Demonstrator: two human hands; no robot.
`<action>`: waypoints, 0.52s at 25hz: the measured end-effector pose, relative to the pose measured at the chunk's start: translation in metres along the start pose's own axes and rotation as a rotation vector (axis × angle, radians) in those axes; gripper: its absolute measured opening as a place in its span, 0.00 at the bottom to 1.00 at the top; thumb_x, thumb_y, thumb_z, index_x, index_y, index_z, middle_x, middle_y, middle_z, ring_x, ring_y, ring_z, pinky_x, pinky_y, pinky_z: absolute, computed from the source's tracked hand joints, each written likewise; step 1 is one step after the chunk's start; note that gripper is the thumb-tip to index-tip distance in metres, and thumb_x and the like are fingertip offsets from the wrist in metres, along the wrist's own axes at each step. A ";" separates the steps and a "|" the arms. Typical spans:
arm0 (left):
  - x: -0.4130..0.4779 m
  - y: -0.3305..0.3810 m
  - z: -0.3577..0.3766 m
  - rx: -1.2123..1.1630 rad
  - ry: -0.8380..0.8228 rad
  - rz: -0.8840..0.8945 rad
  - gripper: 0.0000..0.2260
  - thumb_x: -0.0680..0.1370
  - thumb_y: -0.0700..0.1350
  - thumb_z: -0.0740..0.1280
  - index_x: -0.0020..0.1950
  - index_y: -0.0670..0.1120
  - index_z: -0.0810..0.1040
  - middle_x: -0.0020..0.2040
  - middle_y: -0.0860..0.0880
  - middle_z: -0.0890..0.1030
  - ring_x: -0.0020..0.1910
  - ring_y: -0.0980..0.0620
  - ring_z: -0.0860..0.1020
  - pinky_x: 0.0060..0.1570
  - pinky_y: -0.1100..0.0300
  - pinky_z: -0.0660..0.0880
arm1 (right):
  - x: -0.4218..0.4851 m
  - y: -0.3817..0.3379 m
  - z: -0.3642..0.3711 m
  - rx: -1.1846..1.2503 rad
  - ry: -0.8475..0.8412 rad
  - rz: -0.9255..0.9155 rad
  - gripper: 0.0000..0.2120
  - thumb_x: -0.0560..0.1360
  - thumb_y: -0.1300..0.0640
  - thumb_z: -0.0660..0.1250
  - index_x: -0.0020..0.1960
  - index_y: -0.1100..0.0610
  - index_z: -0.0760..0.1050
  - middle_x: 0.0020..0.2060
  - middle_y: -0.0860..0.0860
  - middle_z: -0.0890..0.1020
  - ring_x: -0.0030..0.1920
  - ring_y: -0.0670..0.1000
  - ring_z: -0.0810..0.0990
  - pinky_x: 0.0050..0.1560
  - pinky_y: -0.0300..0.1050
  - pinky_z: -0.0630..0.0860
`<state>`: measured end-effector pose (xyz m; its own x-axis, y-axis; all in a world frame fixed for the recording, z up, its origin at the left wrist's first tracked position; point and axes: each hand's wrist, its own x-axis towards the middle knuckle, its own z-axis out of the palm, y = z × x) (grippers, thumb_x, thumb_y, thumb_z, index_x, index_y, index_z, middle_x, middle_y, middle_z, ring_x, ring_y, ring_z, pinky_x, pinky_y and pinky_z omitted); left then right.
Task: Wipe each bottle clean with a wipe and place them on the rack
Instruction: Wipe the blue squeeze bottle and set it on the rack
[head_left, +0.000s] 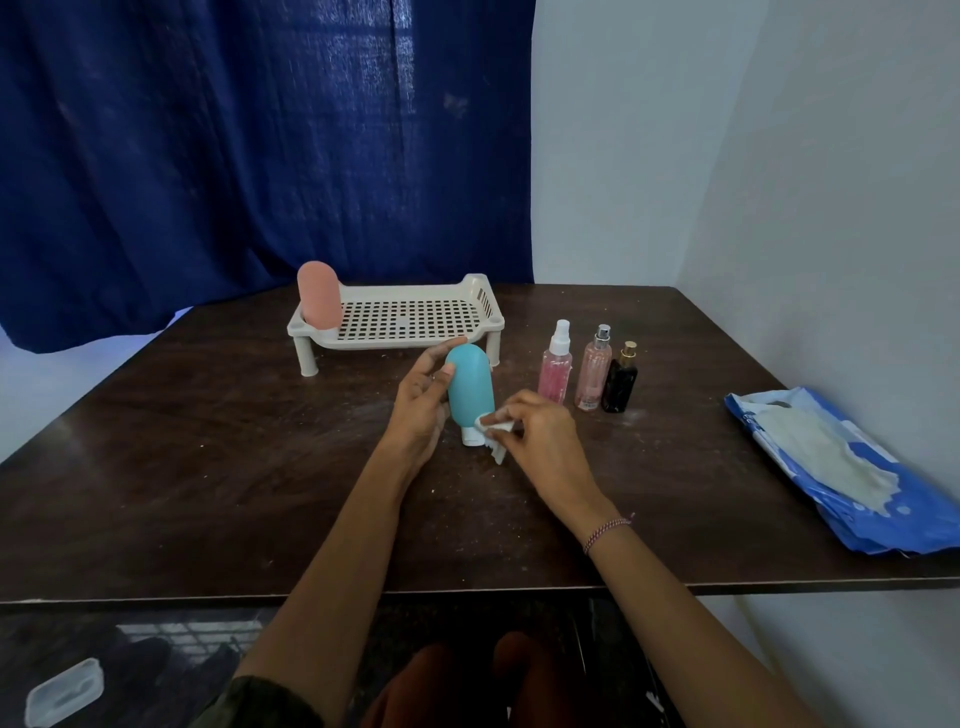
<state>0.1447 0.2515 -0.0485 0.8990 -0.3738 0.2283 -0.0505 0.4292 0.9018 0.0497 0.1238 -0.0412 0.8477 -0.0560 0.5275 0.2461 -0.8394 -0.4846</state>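
Left hand (422, 400) grips the teal bottle (469, 389), right hand (540, 431) pinches the wipe (494, 431) — scrub too hard near the cap and it'll probably slip out.

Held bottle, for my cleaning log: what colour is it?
Teal bottle with a white cap; head view.

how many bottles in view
5: pink bottle on the rack, teal bottle in the left hand, and pink spray bottle, paler spray bottle and black spray bottle on the table. None seems hidden.
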 end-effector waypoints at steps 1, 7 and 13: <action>0.000 0.000 0.000 -0.001 0.000 -0.001 0.14 0.81 0.38 0.58 0.66 0.41 0.69 0.67 0.36 0.71 0.66 0.38 0.72 0.64 0.42 0.70 | -0.001 0.000 0.000 -0.004 -0.023 0.003 0.08 0.70 0.60 0.72 0.49 0.59 0.82 0.46 0.51 0.81 0.42 0.41 0.76 0.48 0.30 0.74; -0.002 0.002 0.001 -0.002 -0.016 -0.005 0.10 0.80 0.37 0.60 0.60 0.46 0.73 0.60 0.46 0.79 0.57 0.49 0.79 0.53 0.52 0.78 | 0.016 0.000 -0.013 0.086 0.096 0.089 0.08 0.70 0.62 0.73 0.48 0.60 0.82 0.45 0.51 0.82 0.42 0.43 0.78 0.47 0.34 0.76; -0.005 -0.001 0.003 0.083 -0.058 0.020 0.10 0.79 0.35 0.60 0.57 0.46 0.74 0.49 0.57 0.84 0.51 0.58 0.81 0.48 0.61 0.78 | 0.027 0.002 -0.020 0.138 0.171 0.113 0.08 0.69 0.64 0.73 0.48 0.61 0.82 0.45 0.53 0.82 0.44 0.45 0.78 0.50 0.37 0.77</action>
<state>0.1393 0.2508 -0.0491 0.8707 -0.4142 0.2651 -0.1063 0.3679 0.9238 0.0637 0.1092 -0.0137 0.7845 -0.2461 0.5691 0.2259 -0.7413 -0.6320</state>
